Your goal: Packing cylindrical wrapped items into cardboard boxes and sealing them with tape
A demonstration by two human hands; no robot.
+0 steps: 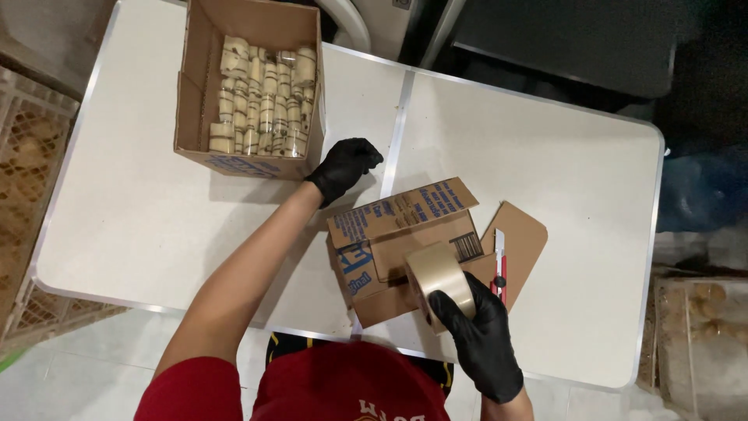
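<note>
Right hand [481,337], black glove, is clamped on a roll of tan packing tape [438,279], pressing it against the top of a small cardboard box [405,253] near the front edge of the white desk [545,156]. Left hand [343,165], also gloved, holds nothing — fingers loosely curled, resting on the desk just behind the small box and beside the front wall of a bigger open carton [204,93].

That carton is packed w/ rows of clear-wrapped pale rolls [263,97]. Small box: one flap stands open at the back, others look folded down; no tape strip visible along its seam, so sealing seems barely begun. A red-and-white box cutter [499,265] lies on a loose cardboard sheet [523,238] just right of the box — untouched.
</note>
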